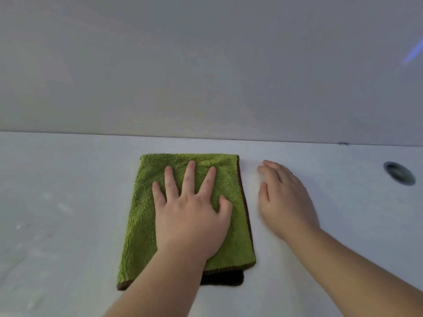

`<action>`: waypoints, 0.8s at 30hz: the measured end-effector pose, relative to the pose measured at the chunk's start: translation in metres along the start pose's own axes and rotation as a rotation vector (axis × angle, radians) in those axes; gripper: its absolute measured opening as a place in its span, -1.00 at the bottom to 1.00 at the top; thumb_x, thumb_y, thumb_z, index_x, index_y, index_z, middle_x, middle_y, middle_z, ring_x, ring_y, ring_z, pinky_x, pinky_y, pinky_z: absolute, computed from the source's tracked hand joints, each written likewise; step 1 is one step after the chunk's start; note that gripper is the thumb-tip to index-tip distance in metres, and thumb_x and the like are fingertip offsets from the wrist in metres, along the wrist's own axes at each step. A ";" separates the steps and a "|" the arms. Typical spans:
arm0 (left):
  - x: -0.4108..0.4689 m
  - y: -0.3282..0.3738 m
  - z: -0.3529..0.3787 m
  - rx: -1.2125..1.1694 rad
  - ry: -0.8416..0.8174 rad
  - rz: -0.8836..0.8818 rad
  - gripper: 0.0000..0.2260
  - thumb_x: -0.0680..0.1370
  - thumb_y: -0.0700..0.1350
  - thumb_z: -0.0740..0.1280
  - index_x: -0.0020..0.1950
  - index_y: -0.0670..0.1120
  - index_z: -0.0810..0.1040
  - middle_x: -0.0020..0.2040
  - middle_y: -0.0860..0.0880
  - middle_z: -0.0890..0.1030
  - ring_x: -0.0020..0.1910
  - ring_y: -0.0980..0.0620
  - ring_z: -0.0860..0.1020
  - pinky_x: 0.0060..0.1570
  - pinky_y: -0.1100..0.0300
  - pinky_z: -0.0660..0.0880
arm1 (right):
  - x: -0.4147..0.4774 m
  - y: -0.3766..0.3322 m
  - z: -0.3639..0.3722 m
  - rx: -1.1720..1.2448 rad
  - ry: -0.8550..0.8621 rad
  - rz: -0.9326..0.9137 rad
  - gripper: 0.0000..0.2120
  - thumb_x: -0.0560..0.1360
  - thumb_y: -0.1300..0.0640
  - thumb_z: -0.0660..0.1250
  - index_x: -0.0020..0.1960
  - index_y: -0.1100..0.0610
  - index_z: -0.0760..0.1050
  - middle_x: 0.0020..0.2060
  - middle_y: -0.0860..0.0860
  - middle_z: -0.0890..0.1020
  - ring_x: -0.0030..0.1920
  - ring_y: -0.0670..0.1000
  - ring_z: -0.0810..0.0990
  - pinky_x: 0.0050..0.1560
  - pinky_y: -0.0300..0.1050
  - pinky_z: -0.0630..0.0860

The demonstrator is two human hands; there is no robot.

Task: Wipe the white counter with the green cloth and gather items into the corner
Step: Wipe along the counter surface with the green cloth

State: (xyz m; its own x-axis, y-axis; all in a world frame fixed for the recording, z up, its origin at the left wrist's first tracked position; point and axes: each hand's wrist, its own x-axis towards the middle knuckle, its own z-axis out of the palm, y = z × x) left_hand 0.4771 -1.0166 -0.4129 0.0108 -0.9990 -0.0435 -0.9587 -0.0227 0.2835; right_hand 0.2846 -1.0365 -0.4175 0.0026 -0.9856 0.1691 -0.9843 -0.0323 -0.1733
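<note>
The folded green cloth (146, 225) lies flat on the white counter (68, 202) near its back edge, with the left hand (190, 216) pressing on it, fingers straight and spread. Just beside it the blurred right hand (283, 202) holds nothing, fingers loosely extended. A round metal fitting (399, 173) sits farther right.

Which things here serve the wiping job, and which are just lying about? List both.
Job: folded green terry cloth with brown edging; white counter; left hand flat on the cloth; right hand open beside it.
Just there: round metal-rimmed hole in the counter; grey wall.
</note>
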 end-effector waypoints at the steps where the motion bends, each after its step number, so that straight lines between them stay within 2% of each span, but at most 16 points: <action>1: 0.011 0.001 0.001 0.009 0.000 0.006 -0.38 0.49 0.36 -0.24 0.56 0.36 -0.24 0.64 0.11 -0.20 0.58 -0.16 -0.33 0.49 -0.23 -0.34 | 0.000 -0.001 -0.001 -0.001 -0.001 0.006 -0.62 0.56 0.14 0.10 0.35 0.11 0.41 0.42 -0.01 0.39 0.42 0.02 0.29 0.41 -0.09 0.19; 8: 0.069 0.012 0.003 0.053 0.003 0.043 -0.36 0.49 0.35 -0.22 0.58 0.32 -0.18 0.65 0.06 -0.15 0.59 -0.22 -0.25 0.50 -0.27 -0.27 | 0.002 -0.006 -0.006 -0.012 -0.005 0.025 -0.60 0.53 0.09 0.07 0.32 0.10 0.43 0.37 -0.02 0.44 0.39 0.02 0.34 0.38 -0.07 0.24; 14: 0.077 0.013 0.002 0.071 -0.002 0.047 -0.36 0.49 0.34 -0.23 0.59 0.29 -0.17 0.66 0.03 -0.15 0.58 -0.26 -0.25 0.48 -0.29 -0.29 | 0.003 -0.007 -0.005 -0.012 0.006 0.030 -0.61 0.52 0.08 0.08 0.30 0.08 0.43 0.36 -0.03 0.44 0.38 0.02 0.35 0.35 -0.05 0.26; 21: 0.076 0.009 0.002 0.064 0.004 0.056 -0.35 0.50 0.36 -0.21 0.60 0.30 -0.12 0.66 0.06 -0.11 0.60 -0.23 -0.22 0.51 -0.26 -0.28 | 0.002 -0.007 -0.006 -0.033 -0.062 0.037 -0.62 0.58 0.10 0.07 0.38 0.05 0.36 0.44 -0.07 0.34 0.45 -0.03 0.22 0.41 -0.07 0.17; 24: 0.073 0.009 0.001 0.059 0.010 0.062 -0.36 0.52 0.36 -0.20 0.61 0.29 -0.10 0.66 0.07 -0.10 0.60 -0.21 -0.21 0.52 -0.24 -0.27 | 0.003 -0.019 -0.014 -0.064 -0.073 0.025 -0.61 0.55 0.22 0.13 0.37 0.13 0.38 0.44 0.01 0.35 0.47 0.05 0.21 0.49 -0.01 0.07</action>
State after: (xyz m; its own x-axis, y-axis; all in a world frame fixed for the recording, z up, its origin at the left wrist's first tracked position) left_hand 0.4693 -1.0893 -0.4148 -0.0469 -0.9987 -0.0177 -0.9727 0.0416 0.2285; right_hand 0.3006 -1.0361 -0.3999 -0.0114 -0.9955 0.0942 -0.9935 0.0006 -0.1134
